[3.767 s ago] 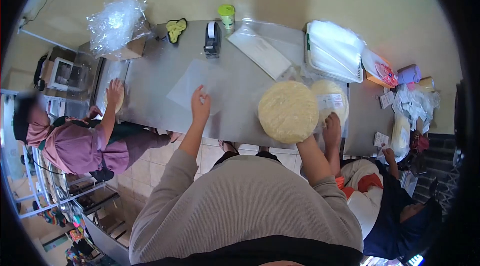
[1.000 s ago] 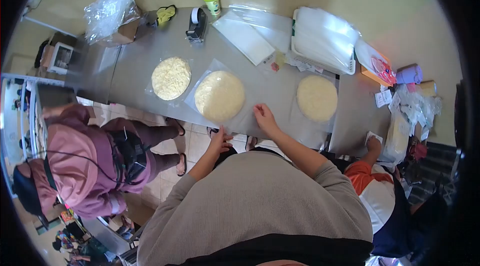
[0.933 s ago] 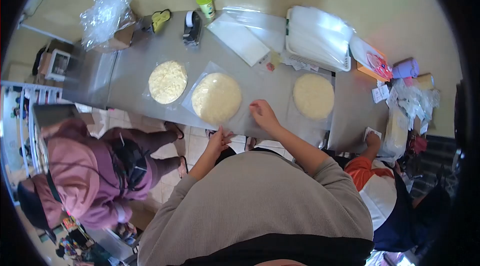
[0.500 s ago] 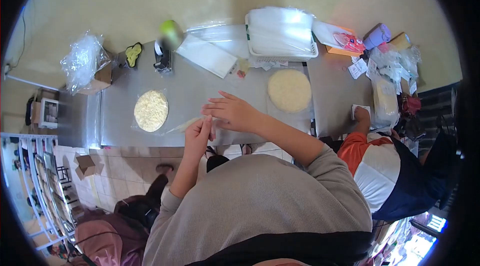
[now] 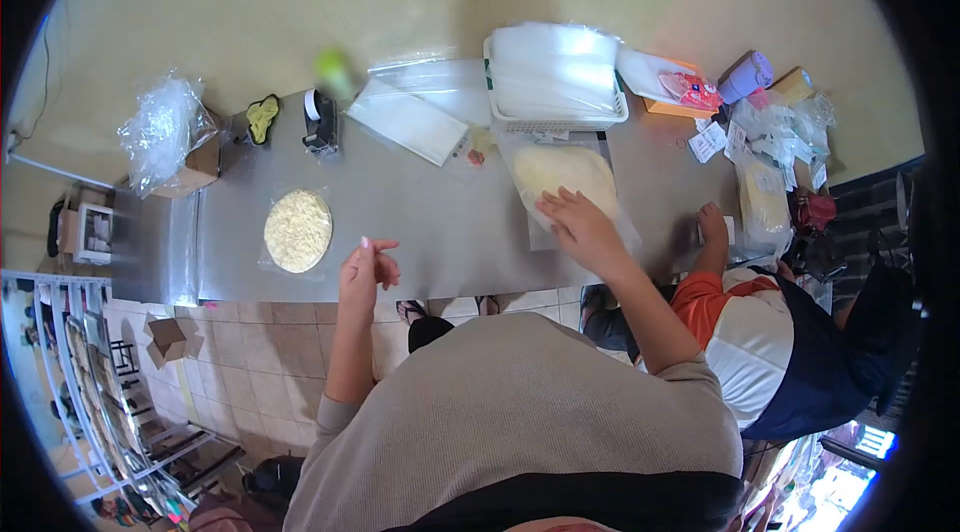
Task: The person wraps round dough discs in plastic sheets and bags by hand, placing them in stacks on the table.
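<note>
My right hand (image 5: pixel 588 232) reaches to a pale, flat round of what looks like dough or crust (image 5: pixel 560 177) in a clear plastic bag. Its fingers are stretched out over the round's near left part; the thumb is hard to make out. The round is slightly smeared, and its outline looks skewed. My left hand (image 5: pixel 366 270) hovers over the table's front edge, fingers loosely bent and apart, holding nothing visible. To its left, a second pale round (image 5: pixel 298 231) with a crumbly-looking top lies on clear plastic on the metal table (image 5: pixel 430 232).
At the back stand a white basket of clear sheets (image 5: pixel 555 117), flat plastic bags (image 5: pixel 410 122) and a black tape dispenser (image 5: pixel 320 122). A cardboard box (image 5: pixel 190 167) with crumpled plastic sits left. On the right, a co-worker's hand (image 5: pixel 712 222) rests near a plastic-wrapped stack (image 5: pixel 763 202).
My hands have parted: the right moved right onto the bagged round, the left slightly left and down. The clear plastic strip by my left hand no longer shows. The right round has shifted and looks skewed.
</note>
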Demonstrator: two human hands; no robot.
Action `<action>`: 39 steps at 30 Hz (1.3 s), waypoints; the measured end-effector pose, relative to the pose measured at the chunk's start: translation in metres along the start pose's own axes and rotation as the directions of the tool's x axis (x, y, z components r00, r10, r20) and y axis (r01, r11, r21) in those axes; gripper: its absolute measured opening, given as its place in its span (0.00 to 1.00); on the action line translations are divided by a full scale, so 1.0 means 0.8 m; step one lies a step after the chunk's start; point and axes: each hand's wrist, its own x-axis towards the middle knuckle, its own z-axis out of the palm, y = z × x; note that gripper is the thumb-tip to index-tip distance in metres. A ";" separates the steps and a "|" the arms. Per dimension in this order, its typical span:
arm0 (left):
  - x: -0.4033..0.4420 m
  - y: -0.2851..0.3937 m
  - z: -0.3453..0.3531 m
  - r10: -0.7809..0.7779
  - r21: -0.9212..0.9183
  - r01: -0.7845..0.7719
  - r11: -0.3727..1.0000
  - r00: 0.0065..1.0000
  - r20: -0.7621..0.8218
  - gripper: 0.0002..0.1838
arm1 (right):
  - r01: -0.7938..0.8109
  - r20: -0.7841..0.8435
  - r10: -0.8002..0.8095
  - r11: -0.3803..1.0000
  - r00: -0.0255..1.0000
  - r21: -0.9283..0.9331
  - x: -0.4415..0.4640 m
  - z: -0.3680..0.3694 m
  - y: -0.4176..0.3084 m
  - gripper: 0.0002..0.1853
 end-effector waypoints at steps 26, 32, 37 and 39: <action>-0.077 -0.045 -0.073 0.027 0.113 -0.007 0.994 0.984 -0.175 0.16 | -0.496 -0.175 0.470 0.854 0.865 -0.160 0.254 -0.019 0.192 0.10; -0.058 -0.034 -0.073 0.061 0.106 -0.051 0.993 0.994 -0.092 0.16 | -0.333 0.008 0.346 0.894 0.938 0.299 0.291 -0.054 0.094 0.09; -0.038 -0.015 -0.065 0.078 0.069 -0.083 0.994 0.994 0.076 0.15 | -0.405 0.344 0.215 0.508 0.914 0.760 0.277 -0.013 -0.020 0.09; -0.032 -0.008 -0.063 0.124 0.061 -0.131 0.990 0.988 0.096 0.15 | -0.480 0.443 0.192 0.445 0.875 0.756 0.270 0.012 -0.071 0.10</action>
